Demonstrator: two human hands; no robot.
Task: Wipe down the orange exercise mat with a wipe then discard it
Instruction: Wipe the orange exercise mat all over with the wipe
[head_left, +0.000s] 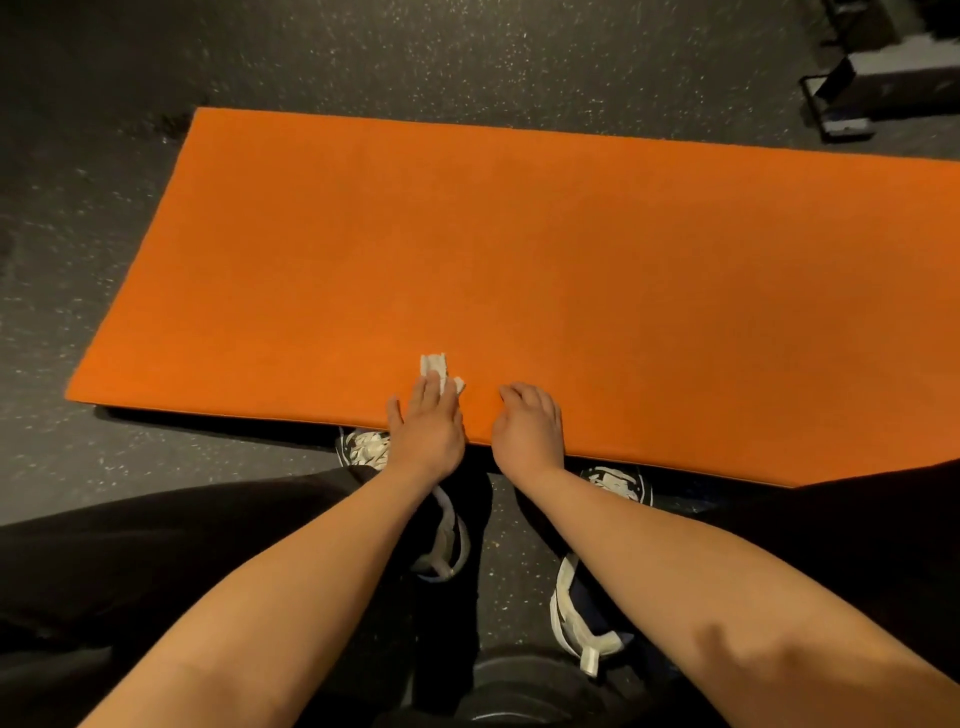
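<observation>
The orange exercise mat lies flat on the dark speckled floor and runs off the right edge of the view. A small crumpled white wipe sits on the mat near its front edge. My left hand lies flat on the wipe with straight fingers, pressing it onto the mat; part of the wipe shows past the fingertips. My right hand rests just to the right on the mat's front edge, fingers loosely curled, holding nothing.
My knees in black trousers and my shoes are at the mat's front edge. Dark gym equipment stands at the far right corner. A round black weight plate lies at the bottom centre.
</observation>
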